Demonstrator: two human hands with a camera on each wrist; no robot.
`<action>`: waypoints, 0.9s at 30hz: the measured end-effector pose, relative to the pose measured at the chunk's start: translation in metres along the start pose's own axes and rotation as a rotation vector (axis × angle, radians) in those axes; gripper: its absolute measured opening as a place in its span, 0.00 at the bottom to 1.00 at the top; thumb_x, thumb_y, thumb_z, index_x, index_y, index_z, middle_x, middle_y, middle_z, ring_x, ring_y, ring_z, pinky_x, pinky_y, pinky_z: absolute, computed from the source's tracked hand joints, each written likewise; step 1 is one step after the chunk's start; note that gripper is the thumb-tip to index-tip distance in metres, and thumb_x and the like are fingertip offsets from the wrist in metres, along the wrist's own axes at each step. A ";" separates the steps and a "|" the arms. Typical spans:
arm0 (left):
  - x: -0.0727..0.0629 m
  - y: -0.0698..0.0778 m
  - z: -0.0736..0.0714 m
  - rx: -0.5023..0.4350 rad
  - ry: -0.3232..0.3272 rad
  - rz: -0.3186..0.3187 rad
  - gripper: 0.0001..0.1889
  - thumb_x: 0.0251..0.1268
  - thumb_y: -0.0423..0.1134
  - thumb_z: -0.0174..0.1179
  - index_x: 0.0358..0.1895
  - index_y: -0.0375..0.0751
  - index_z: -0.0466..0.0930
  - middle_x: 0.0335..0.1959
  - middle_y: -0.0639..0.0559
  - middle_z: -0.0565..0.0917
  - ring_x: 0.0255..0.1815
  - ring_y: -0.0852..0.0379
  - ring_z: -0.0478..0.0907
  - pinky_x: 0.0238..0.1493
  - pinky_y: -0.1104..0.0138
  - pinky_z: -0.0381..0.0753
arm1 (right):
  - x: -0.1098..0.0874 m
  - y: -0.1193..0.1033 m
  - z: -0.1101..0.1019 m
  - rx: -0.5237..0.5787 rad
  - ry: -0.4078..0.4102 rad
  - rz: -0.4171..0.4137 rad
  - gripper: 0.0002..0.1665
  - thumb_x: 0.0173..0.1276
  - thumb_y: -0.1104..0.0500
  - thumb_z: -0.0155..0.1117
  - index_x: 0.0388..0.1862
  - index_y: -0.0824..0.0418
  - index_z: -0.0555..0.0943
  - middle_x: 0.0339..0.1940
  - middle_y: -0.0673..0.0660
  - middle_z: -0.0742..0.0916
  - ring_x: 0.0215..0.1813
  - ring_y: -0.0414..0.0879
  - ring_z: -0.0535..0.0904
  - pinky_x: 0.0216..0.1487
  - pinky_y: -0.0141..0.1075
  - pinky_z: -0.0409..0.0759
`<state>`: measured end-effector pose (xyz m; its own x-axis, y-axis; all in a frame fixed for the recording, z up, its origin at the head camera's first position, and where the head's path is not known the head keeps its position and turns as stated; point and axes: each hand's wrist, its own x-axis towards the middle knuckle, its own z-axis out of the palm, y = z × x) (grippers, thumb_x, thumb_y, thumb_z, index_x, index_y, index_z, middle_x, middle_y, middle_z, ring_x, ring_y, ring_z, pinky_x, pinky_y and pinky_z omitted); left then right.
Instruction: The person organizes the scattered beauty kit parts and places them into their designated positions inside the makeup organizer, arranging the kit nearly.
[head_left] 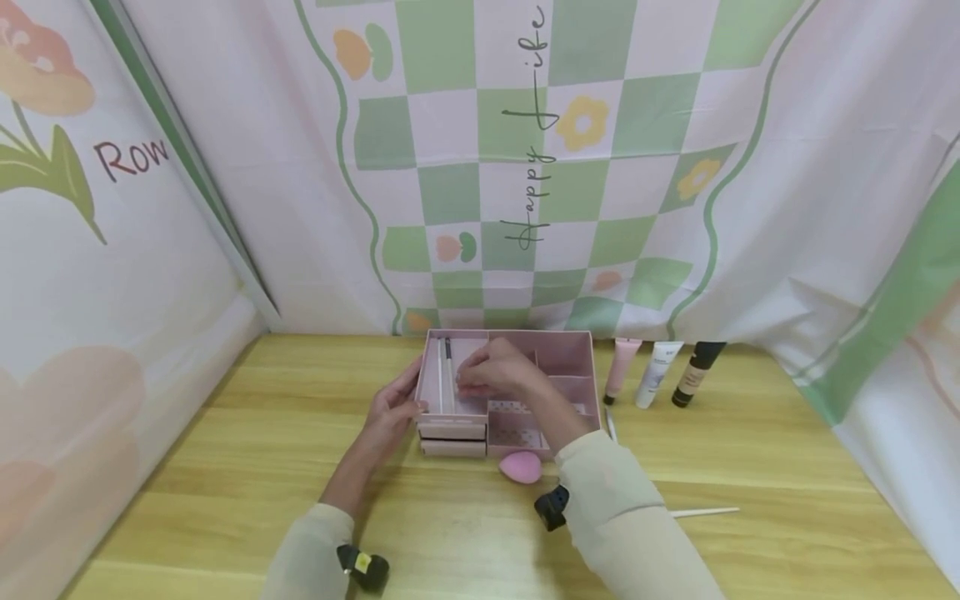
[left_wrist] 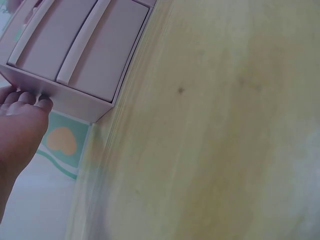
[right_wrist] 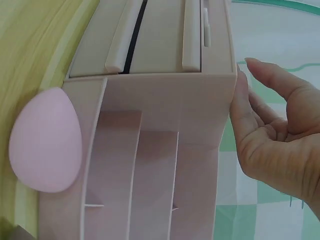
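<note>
A pink desktop organizer (head_left: 566, 357) stands on the table, two small drawers (head_left: 453, 432) at its front left. My left hand (head_left: 392, 406) rests against its left side, thumb near the front corner. Bent fingertips (left_wrist: 44, 103) touch the side wall in the left wrist view. Over the upper left tray is my right hand (head_left: 504, 369). In the right wrist view the right hand (right_wrist: 282, 145) has its thumb apart from the fingers, its index finger at the organizer's edge, nothing visible between them. Two slim sticks, one pale (head_left: 441, 375) and one dark-topped (head_left: 449, 367), lie in the tray beside it.
A pink makeup sponge (head_left: 521, 467) sits at the organizer's front. To the right stand a pink tube (head_left: 622, 369), a white tube (head_left: 657, 373) and a black-and-beige tube (head_left: 698, 373). A white stick (head_left: 707, 512) lies partly behind my right sleeve. A patterned curtain (head_left: 510, 192) hangs behind.
</note>
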<state>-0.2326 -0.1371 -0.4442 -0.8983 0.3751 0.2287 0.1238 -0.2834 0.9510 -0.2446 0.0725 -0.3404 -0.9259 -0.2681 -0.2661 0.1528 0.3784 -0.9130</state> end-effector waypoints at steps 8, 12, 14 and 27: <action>0.001 -0.001 0.001 -0.016 -0.002 0.012 0.42 0.61 0.19 0.47 0.80 0.26 0.42 0.84 0.34 0.43 0.86 0.38 0.38 0.77 0.73 0.61 | -0.012 0.013 -0.013 0.065 0.011 -0.063 0.20 0.67 0.68 0.65 0.56 0.76 0.81 0.47 0.70 0.90 0.34 0.40 0.88 0.48 0.36 0.92; 0.000 -0.002 0.001 -0.019 0.006 0.018 0.42 0.60 0.18 0.46 0.79 0.25 0.43 0.84 0.33 0.43 0.86 0.38 0.39 0.77 0.74 0.61 | -0.019 0.018 -0.021 0.130 0.001 -0.087 0.22 0.68 0.69 0.63 0.59 0.79 0.78 0.46 0.70 0.90 0.34 0.40 0.88 0.48 0.37 0.92; 0.000 -0.002 0.001 -0.015 0.006 0.019 0.41 0.61 0.19 0.47 0.79 0.25 0.43 0.84 0.33 0.43 0.86 0.38 0.39 0.78 0.74 0.60 | -0.022 0.021 -0.027 0.137 0.006 -0.095 0.23 0.68 0.69 0.63 0.60 0.79 0.77 0.47 0.70 0.90 0.35 0.40 0.88 0.49 0.36 0.92; -0.001 -0.002 0.000 -0.007 -0.011 0.022 0.41 0.62 0.21 0.48 0.79 0.25 0.42 0.84 0.33 0.42 0.86 0.39 0.38 0.79 0.72 0.55 | -0.053 0.049 -0.068 -0.061 0.074 -0.209 0.26 0.70 0.61 0.64 0.64 0.73 0.76 0.55 0.70 0.88 0.54 0.55 0.89 0.60 0.44 0.89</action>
<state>-0.2321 -0.1368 -0.4459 -0.8909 0.3779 0.2521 0.1407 -0.2980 0.9441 -0.2119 0.1656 -0.3502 -0.9584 -0.2812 -0.0477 -0.0640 0.3751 -0.9248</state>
